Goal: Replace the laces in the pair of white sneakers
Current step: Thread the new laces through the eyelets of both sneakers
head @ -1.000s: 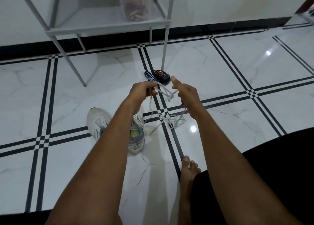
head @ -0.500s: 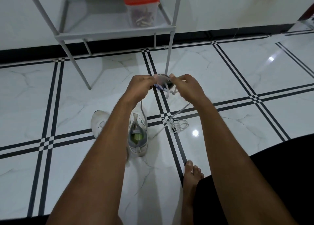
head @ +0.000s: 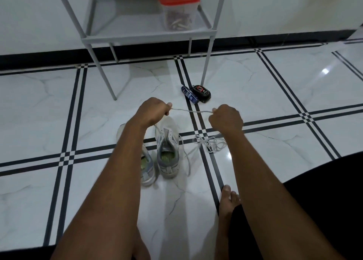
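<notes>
White marble floor tiles (head: 255, 95) with black lines carry everything. Nearest, the white sneakers (head: 168, 153) stand together, tangled laces (head: 211, 144) just beside. Beyond, a lace (head: 191, 111) is pinched taut between left hand (head: 152, 111) and right hand (head: 225, 119), probably to straighten it for threading.

Even, cool indoor light fell from above. Glare spots marked the glossy floor tiles (head: 275, 95) at far right and near centre. Shadows were soft. Wide-angle distortion bent tile lines; forearms slightly blurred.

Red-lidded tub (head: 177, 6); black-striped white floor (head: 255, 95)
</notes>
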{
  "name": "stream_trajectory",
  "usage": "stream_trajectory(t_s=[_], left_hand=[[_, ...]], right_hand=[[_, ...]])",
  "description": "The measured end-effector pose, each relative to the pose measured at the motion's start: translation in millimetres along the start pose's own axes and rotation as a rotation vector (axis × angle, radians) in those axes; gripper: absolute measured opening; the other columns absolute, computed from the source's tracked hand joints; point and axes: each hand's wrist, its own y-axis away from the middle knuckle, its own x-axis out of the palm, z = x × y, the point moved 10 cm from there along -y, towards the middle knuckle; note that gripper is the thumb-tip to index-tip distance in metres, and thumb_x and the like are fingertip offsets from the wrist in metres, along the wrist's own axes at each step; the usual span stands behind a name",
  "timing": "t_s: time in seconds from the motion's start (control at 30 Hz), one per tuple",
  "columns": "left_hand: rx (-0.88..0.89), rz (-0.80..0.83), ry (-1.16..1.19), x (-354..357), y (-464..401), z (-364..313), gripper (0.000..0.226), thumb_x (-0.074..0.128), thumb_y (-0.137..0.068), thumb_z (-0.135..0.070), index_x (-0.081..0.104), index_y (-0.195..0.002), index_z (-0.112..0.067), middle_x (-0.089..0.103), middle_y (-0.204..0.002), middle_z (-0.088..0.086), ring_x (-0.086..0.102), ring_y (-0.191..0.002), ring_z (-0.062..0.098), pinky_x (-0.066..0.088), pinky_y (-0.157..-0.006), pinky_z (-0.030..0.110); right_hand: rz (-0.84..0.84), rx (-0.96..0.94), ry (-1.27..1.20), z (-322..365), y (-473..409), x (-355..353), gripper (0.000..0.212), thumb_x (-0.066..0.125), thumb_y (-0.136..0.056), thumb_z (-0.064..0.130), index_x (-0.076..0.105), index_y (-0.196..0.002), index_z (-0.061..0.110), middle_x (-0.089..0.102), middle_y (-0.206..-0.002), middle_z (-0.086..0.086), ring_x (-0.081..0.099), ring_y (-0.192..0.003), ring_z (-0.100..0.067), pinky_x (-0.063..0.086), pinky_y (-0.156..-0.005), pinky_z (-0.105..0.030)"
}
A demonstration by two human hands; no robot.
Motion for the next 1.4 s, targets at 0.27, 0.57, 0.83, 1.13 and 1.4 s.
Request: stream_trajectory(t_s=[0.27,0.57,0.83,1.13,1.4], left_hand=[[-0.036,0.075,0.012,9.5,9.7,7.8,0.041,0.055,-0.105,-0.03,0.063,-0.076,-0.001,0.057,-0.079,0.009,0.043,-0.062,0.019,0.036,-0.063,0.034],[-0.087,0.151,0.088,22.3,14.4,20.3,0.028,0.056,-0.101,-0.014,0.066,-0.079,0.0,0.052,-0.056,-0.009,0.046,-0.047,0.007,0.032,-0.054,0.026],[-0.121,0.008,-0.16,-3.6,5.8,71.0,0.04,0.053,-0.101,-0.048,0.062,-0.081,-0.015,0.057,-0.089,0.003,0.054,-0.083,0.025,0.042,-0.081,0.037],[-0.092,0.063,-0.069,32.3,3.8,44.9,0.044,0.047,-0.104,-0.034,0.062,-0.073,-0.007,0.06,-0.072,0.009,0.054,-0.072,0.028,0.035,-0.061,0.036],[-0.017,0.072,-0.415,75.4,17.8,93.9,0.027,0.051,-0.101,-0.035,0.066,-0.117,-0.02,0.065,-0.124,0.008,0.058,-0.107,0.029,0.051,-0.094,0.046]], right_hand=[[0.585,-0.258,-0.53,71.8,42.4,63.3,0.027,0.06,-0.108,0.038,0.081,-0.109,0.021,0.069,-0.123,0.014,0.061,-0.114,-0.008,0.045,-0.09,-0.029],[0.696,-0.264,-0.632,77.4,59.0,99.2,0.031,0.063,-0.105,0.048,0.079,-0.118,0.024,0.075,-0.126,-0.001,0.066,-0.114,-0.015,0.054,-0.099,-0.039],[0.206,-0.013,0.164,1.2,14.7,83.8,0.024,0.055,-0.094,0.038,0.059,-0.101,0.015,0.065,-0.119,-0.01,0.056,-0.123,-0.035,0.043,-0.096,-0.044],[0.544,-0.087,-0.792,73.9,44.7,117.5,0.042,0.061,-0.106,0.043,0.078,-0.087,0.009,0.073,-0.076,0.003,0.071,-0.074,-0.021,0.057,-0.092,-0.043],[0.467,0.045,-0.736,20.4,32.8,132.1,0.032,0.062,-0.107,0.028,0.07,-0.094,0.0,0.056,-0.072,0.002,0.047,-0.049,-0.013,0.049,-0.057,-0.032]])
